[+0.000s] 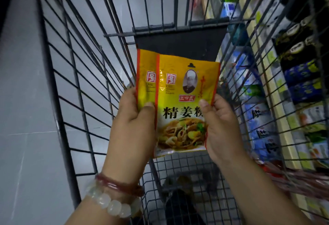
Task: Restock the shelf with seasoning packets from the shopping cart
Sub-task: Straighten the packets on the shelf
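both hands, left (135, 116) and right (220, 126), pinch two overlapped yellow packets (181, 100) by their lower edges above the cart (58, 82), apparently squaring them for the shelf (277, 100) at right.

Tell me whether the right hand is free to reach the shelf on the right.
Probably not yet: the right hand pinches the yellow seasoning packets together with the left hand, and the cart's wire side stands between it and the shelf.

Two overlapping seasoning packets (179, 100) above the shopping cart (74, 75), held between both hands, shelf (277, 85) to the right
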